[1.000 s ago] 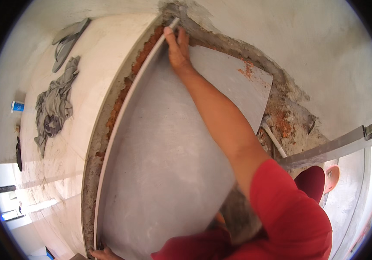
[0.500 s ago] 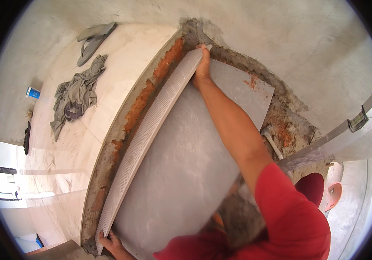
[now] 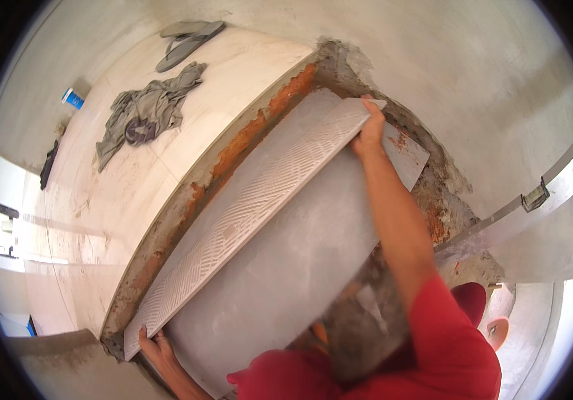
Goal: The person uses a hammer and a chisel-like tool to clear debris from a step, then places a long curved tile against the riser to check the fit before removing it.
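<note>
A long tile [image 3: 230,233] with a ridged pattern on its face is tilted up on its lower left side, held at both ends. My right hand [image 3: 370,130] grips its far right corner, fingers curled over the edge. At the near left end my left hand [image 3: 158,351] is closed on the other corner, with the thumb on the patterned face. Beneath it a wide, smooth grey slab [image 3: 280,267] lies flat, partly covered by the tile. I cannot tell whether the tile's far edge touches the slab.
A pale tiled ledge [image 3: 173,157] with a rough brick-and-mortar edge runs along the left. On it lie a crumpled grey cloth [image 3: 150,113] and a pair of flip-flops [image 3: 192,45]. Broken rubble [image 3: 443,213] borders the slab at right, by a straight bar [image 3: 463,237]. An orange container [image 3: 498,332] stands farther right.
The tile has tipped away from the ledge toward me, showing more of its patterned face and the grey surface behind it. Both hands stay on its corners; the view has shifted.
</note>
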`<state>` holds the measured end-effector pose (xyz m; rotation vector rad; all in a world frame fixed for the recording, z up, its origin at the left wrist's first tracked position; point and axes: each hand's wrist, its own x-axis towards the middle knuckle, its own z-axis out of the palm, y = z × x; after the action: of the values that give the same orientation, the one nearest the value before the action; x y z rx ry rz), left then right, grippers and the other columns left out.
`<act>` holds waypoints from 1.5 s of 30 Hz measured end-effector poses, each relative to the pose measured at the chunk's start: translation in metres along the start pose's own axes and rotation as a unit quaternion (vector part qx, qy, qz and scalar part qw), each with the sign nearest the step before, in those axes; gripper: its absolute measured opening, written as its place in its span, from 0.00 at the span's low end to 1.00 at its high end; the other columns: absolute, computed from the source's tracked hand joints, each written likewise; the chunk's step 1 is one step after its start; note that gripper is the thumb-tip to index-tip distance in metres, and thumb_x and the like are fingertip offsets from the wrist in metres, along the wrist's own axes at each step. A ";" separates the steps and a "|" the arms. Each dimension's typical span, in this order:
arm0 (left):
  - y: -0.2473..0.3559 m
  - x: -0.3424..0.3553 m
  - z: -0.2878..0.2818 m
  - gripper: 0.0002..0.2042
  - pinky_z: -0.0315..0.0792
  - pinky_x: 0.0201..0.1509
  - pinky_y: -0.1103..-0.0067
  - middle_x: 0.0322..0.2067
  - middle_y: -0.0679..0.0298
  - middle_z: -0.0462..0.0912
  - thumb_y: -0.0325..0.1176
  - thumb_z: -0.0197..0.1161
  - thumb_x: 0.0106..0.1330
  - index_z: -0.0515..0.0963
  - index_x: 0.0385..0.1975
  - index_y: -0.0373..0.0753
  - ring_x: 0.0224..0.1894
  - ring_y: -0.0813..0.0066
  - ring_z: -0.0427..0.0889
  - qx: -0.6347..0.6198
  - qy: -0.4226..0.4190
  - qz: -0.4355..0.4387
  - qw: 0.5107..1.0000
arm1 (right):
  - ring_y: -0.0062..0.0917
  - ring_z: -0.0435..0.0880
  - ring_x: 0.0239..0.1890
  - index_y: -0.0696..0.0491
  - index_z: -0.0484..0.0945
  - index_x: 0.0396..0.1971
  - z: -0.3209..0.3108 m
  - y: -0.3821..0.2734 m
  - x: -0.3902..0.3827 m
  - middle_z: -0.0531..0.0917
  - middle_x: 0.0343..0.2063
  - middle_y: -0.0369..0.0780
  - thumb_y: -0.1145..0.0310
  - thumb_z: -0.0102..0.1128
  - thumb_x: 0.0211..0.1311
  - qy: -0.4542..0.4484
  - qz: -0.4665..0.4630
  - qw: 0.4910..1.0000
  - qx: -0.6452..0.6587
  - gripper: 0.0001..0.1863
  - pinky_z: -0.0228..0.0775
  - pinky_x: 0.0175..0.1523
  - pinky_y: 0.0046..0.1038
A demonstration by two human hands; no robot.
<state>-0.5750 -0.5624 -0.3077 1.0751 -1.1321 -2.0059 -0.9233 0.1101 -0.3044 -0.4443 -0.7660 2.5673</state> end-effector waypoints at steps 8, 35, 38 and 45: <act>0.002 -0.025 0.001 0.23 0.73 0.66 0.61 0.60 0.48 0.74 0.30 0.57 0.72 0.66 0.64 0.28 0.62 0.54 0.75 0.004 0.031 -0.036 0.999 | 0.44 0.78 0.61 0.57 0.71 0.62 -0.025 -0.024 -0.019 0.78 0.58 0.50 0.62 0.56 0.65 0.033 -0.023 0.999 -0.015 0.27 0.68 0.68 0.45; 0.047 -0.115 0.058 0.22 0.81 0.55 0.51 0.58 0.46 0.73 0.25 0.55 0.73 0.63 0.64 0.25 0.58 0.51 0.80 -0.064 0.019 0.032 0.997 | 0.50 0.72 0.66 0.68 0.67 0.64 -0.091 -0.062 0.017 0.72 0.64 0.56 0.62 0.42 0.75 0.064 -0.039 0.991 -0.108 0.27 0.66 0.69 0.52; 0.061 -0.128 0.066 0.24 0.79 0.60 0.52 0.60 0.46 0.73 0.25 0.56 0.73 0.61 0.66 0.26 0.60 0.51 0.79 -0.065 0.015 0.037 0.997 | 0.50 0.72 0.66 0.69 0.67 0.64 -0.091 -0.066 0.017 0.72 0.64 0.56 0.62 0.42 0.75 0.064 -0.034 0.992 -0.102 0.28 0.67 0.69 0.52; 0.085 -0.152 0.077 0.25 0.83 0.56 0.53 0.61 0.44 0.72 0.26 0.54 0.74 0.59 0.68 0.26 0.59 0.51 0.80 -0.057 -0.013 0.075 0.995 | 0.50 0.74 0.65 0.70 0.66 0.65 -0.094 -0.066 0.012 0.73 0.64 0.56 0.62 0.41 0.76 0.082 -0.050 0.988 -0.124 0.28 0.68 0.69 0.51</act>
<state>-0.5568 -0.4508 -0.1548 0.8828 -1.0637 -1.9457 -0.8750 0.2071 -0.3436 -0.6682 -1.0239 2.3175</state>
